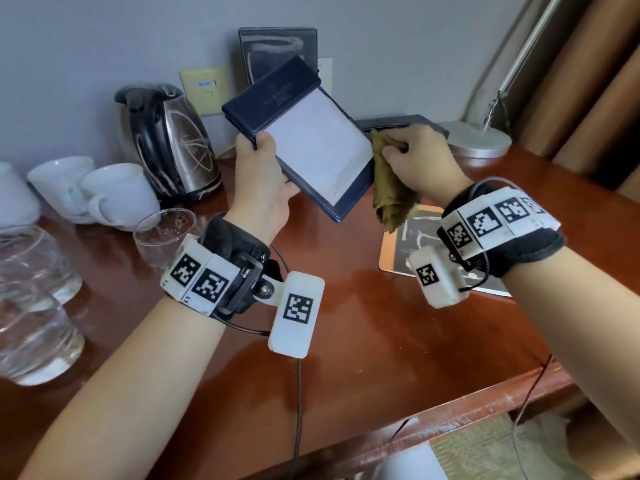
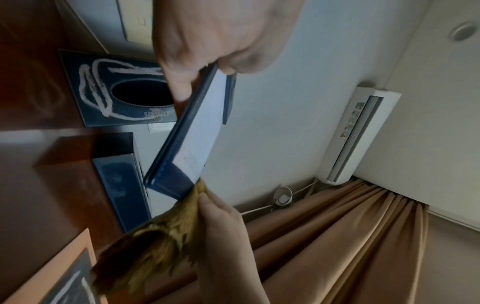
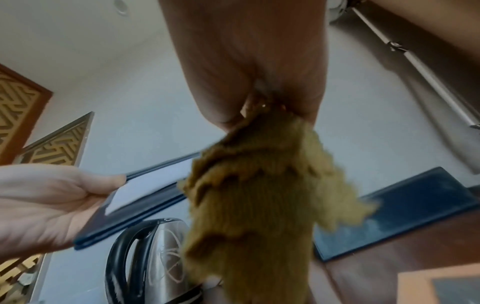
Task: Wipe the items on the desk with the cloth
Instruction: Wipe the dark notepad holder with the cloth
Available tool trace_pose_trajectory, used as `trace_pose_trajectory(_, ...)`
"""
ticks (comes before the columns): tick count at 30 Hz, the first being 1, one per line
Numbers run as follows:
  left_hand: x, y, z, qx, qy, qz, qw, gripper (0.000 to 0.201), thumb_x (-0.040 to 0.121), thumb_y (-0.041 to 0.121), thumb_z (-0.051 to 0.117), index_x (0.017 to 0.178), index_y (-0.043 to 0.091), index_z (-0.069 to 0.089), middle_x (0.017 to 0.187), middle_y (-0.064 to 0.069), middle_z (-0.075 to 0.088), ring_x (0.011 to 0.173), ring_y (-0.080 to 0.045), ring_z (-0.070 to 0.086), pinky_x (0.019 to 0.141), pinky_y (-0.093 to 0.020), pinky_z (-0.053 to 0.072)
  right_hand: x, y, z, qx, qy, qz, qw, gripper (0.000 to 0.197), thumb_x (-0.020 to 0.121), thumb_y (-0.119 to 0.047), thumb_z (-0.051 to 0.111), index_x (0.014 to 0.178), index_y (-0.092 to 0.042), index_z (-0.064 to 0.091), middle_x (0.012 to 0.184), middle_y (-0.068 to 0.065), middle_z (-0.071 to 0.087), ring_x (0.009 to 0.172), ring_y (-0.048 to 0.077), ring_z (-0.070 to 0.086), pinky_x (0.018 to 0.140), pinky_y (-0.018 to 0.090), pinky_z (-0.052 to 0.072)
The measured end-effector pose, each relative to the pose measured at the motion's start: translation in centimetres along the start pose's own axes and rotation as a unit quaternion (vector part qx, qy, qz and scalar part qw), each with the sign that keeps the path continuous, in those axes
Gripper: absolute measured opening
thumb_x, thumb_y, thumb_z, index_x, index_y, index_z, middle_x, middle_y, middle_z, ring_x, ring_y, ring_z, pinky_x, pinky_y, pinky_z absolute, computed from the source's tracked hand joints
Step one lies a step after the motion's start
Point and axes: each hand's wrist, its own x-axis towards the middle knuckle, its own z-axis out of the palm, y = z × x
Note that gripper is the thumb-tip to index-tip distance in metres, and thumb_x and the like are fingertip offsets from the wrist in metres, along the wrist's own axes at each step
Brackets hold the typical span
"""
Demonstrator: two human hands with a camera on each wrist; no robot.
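My left hand grips a dark blue notepad holder, lifted above the desk, with its cover folded back and white paper facing me. In the left wrist view the notepad holder runs edge-on from my left hand toward the cloth. My right hand clutches an olive-yellow cloth bunched against the holder's right edge. From the right wrist the cloth hangs below my right hand and touches the holder.
A steel kettle, white cups and glasses stand at the left of the wooden desk. A blue tissue box leans on the wall. A flat blue box, lamp base and orange coaster sit right.
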Motion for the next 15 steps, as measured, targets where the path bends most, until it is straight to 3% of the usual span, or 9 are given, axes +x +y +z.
trace_pose_trajectory(2, 0.2, 0.2, -0.3, 0.004, 0.003, 0.005, 1.000, 0.024, 0.106, 0.020, 0.027, 0.126, 0.030, 0.036, 0.106, 0.010, 0.060, 0.102, -0.017, 0.063, 0.084, -0.041, 0.055, -0.3, 1.0, -0.2, 0.001, -0.035, 0.047, 0.998, 0.019, 0.089, -0.005, 0.046, 0.078, 0.000, 0.061, 0.071, 0.009, 0.053, 0.075, 0.020, 0.047, 0.059, 0.021, 0.027)
trace_pose_trajectory(3, 0.3, 0.3, -0.4, -0.001, 0.004, 0.004, 1.000, 0.027, 0.106, 0.019, 0.027, 0.130, 0.029, 0.036, 0.110, 0.008, 0.060, 0.105, -0.019, 0.062, 0.084, -0.041, 0.055, -0.5, 1.5, -0.3, 0.005, -0.040, 0.066, 0.997, 0.021, 0.089, -0.006, 0.048, 0.089, -0.004, 0.068, 0.080, 0.008, 0.060, 0.083, 0.019, 0.053, 0.063, 0.017, 0.031)
trace_pose_trajectory(5, 0.5, 0.5, -0.6, -0.013, 0.006, -0.003, 1.000, 0.032, 0.106, 0.018, 0.028, 0.137, 0.026, 0.034, 0.116, 0.004, 0.059, 0.104, -0.019, 0.063, 0.078, -0.039, 0.057, -0.9, 2.2, -0.9, 0.023, -0.001, 0.100, 0.995, 0.030, 0.089, -0.006, 0.050, 0.110, -0.011, 0.069, 0.104, 0.007, 0.068, 0.103, 0.019, 0.058, 0.076, 0.014, 0.034)
trace_pose_trajectory(7, 0.5, 0.6, -0.7, 0.009, -0.001, -0.008, 1.000, 0.028, 0.106, 0.019, 0.028, 0.130, 0.028, 0.037, 0.111, 0.007, 0.060, 0.097, -0.015, 0.064, 0.071, -0.036, 0.058, -0.7, 2.3, -1.7, 0.052, 0.076, 0.107, 0.990, 0.034, 0.089, -0.005, 0.049, 0.117, -0.012, 0.066, 0.114, 0.009, 0.067, 0.111, 0.021, 0.057, 0.081, 0.014, 0.035)
trace_pose_trajectory(9, 0.6, 0.4, -0.9, 0.059, -0.012, -0.024, 0.998, 0.023, 0.106, 0.021, 0.029, 0.125, 0.030, 0.039, 0.105, 0.010, 0.060, 0.092, -0.012, 0.063, 0.065, -0.034, 0.057, 0.1, 1.8, -2.4, 0.075, 0.123, 0.080, 0.986, 0.035, 0.089, -0.005, 0.048, 0.119, -0.012, 0.065, 0.117, 0.008, 0.066, 0.108, 0.019, 0.058, 0.081, 0.012, 0.035)
trace_pose_trajectory(13, 0.3, 0.0, -0.8, 0.152, -0.065, -0.068, 0.984, 0.029, 0.106, 0.024, 0.031, 0.132, 0.031, 0.041, 0.104, 0.010, 0.061, 0.087, -0.010, 0.062, 0.066, -0.033, 0.053, 1.4, -0.3, -2.7, 0.058, 0.097, -0.033, 0.993, 0.039, 0.089, -0.004, 0.049, 0.125, -0.014, 0.061, 0.122, 0.011, 0.060, 0.116, 0.022, 0.053, 0.091, 0.014, 0.032)
trace_pose_trajectory(15, 0.0, 0.1, -0.6, 0.183, -0.106, -0.076, 0.974, 0.027, 0.106, 0.026, 0.030, 0.127, 0.034, 0.043, 0.105, 0.012, 0.061, 0.087, -0.009, 0.063, 0.066, -0.034, 0.053, 1.8, -1.2, -2.3, 0.030, 0.077, -0.079, 0.993, 0.041, 0.090, -0.003, 0.048, 0.127, -0.014, 0.059, 0.125, 0.012, 0.055, 0.120, 0.022, 0.049, 0.094, 0.012, 0.027)
